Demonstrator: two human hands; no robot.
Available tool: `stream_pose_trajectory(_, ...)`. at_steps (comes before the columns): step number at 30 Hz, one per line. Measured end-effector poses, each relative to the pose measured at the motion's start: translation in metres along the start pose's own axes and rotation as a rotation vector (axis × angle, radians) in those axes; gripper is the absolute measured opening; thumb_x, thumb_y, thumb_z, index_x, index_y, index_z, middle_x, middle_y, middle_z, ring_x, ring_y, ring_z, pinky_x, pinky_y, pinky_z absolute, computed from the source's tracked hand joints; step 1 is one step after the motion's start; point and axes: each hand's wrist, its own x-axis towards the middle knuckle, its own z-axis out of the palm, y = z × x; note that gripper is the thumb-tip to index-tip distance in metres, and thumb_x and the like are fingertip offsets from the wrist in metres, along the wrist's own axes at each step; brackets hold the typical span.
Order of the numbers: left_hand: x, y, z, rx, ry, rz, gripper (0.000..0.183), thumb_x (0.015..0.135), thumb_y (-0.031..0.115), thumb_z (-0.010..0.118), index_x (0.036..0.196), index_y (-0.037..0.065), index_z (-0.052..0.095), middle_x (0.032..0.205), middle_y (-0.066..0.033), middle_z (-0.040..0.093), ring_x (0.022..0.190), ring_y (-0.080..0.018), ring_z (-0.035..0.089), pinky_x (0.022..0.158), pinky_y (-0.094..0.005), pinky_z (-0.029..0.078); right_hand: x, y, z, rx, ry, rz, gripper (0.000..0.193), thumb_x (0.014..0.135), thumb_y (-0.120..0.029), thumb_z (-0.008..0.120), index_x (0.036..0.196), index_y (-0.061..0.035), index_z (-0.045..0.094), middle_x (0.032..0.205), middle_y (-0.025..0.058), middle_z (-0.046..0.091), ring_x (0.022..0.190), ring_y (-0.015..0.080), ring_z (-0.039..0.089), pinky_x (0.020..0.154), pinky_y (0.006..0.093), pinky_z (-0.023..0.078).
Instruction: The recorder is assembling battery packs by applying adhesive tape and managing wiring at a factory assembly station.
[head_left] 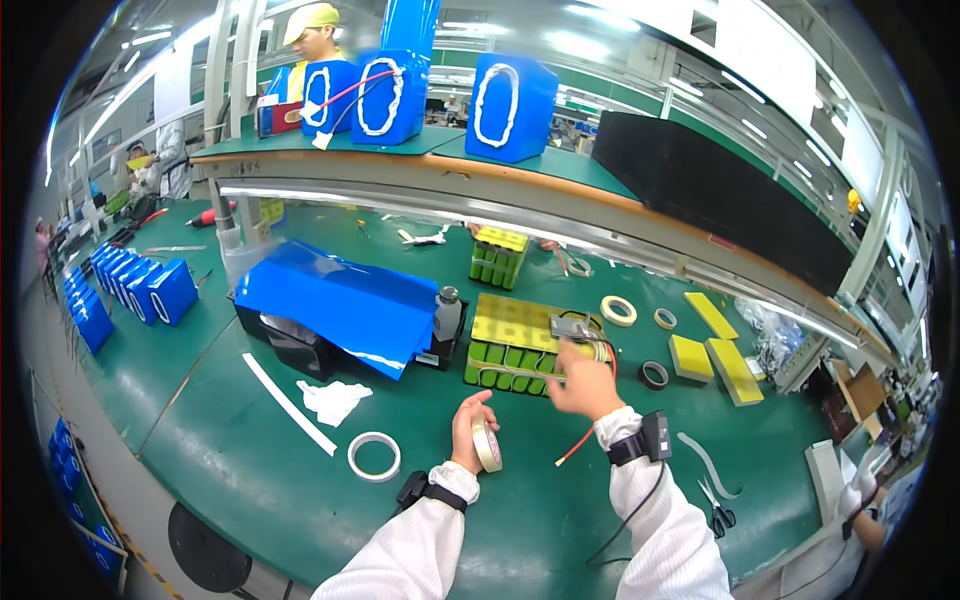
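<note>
My left hand [470,428] grips a small roll of tape [487,446] upright above the green bench. My right hand [582,385] reaches over the near right corner of a green battery pack [510,345] topped with yellow sheet, its fingers blurred at the pack's edge. A small grey circuit board [572,328] lies on the pack's top right, with wires beside it. A red wire [574,447] trails from under my right hand onto the bench. Both wrists wear black bands, and both sleeves are white.
A flat tape roll [374,456], a white strip [288,403] and a white rag [333,399] lie left of my hands. A blue sheet [340,300] covers a black box. Another green pack [497,255], tape rolls [618,311], yellow pads [732,368] and scissors [718,510] lie around. Another person's gloved hand [856,497] shows at right.
</note>
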Motion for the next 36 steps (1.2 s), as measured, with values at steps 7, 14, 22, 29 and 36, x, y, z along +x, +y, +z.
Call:
stream_pose_trajectory(7,-0.003,-0.004,0.003,0.020,-0.018,-0.027,0.043,0.092,0.026,0.050,0.125,-0.001,0.050,0.073,-0.0066,0.057,0.065,-0.0176,0.056,0.065,-0.0316,0.050,-0.006,-0.024,0.008,-0.239,-0.263,0.081,0.047,0.073,-0.043,0.068,0.082,0.0038,0.069,0.135,0.0396,0.047,0.069,0.0414,0.069,0.066,0.0446,0.058)
stream_pose_trajectory(14,-0.005,-0.001,-0.001,0.058,-0.033,-0.010,0.044,0.093,0.029,0.050,0.125,-0.002,0.051,0.073,-0.0065,0.058,0.065,-0.0179,0.056,0.067,-0.0326,0.051,-0.017,-0.025,0.011,-0.289,-0.267,-0.024,0.040,0.071,-0.036,0.069,0.080,0.0030,0.072,0.134,0.0461,0.042,0.059,0.0359,0.068,0.060,0.0408,0.057)
stream_pose_trajectory(22,-0.004,0.000,0.002,0.051,-0.028,-0.033,0.042,0.093,0.028,0.051,0.123,-0.001,0.052,0.073,-0.0063,0.056,0.065,-0.0179,0.056,0.066,-0.0330,0.051,-0.020,-0.016,0.018,-0.243,-0.229,-0.036,0.039,0.071,-0.034,0.069,0.083,0.0033,0.071,0.137,0.0450,0.040,0.060,0.0361,0.068,0.061,0.0420,0.057)
stream_pose_trajectory(29,-0.004,0.002,0.005,0.028,-0.010,-0.045,0.040,0.093,0.028,0.050,0.121,0.000,0.053,0.075,-0.0062,0.056,0.065,-0.0179,0.055,0.065,-0.0332,0.050,-0.033,-0.017,0.034,-0.185,-0.156,0.031,0.035,0.068,-0.027,0.072,0.083,0.0044,0.067,0.145,0.0449,0.026,0.066,0.0380,0.067,0.066,0.0435,0.056)
stream_pose_trajectory(36,-0.006,0.000,0.004,0.034,-0.033,-0.033,0.040,0.094,0.028,0.050,0.121,-0.001,0.053,0.074,-0.0070,0.057,0.065,-0.0190,0.056,0.066,-0.0332,0.050,-0.042,-0.011,0.050,-0.096,-0.005,0.010,0.032,0.065,-0.023,0.072,0.082,0.0025,0.062,0.149,0.0421,0.022,0.068,0.0406,0.065,0.068,0.0446,0.055)
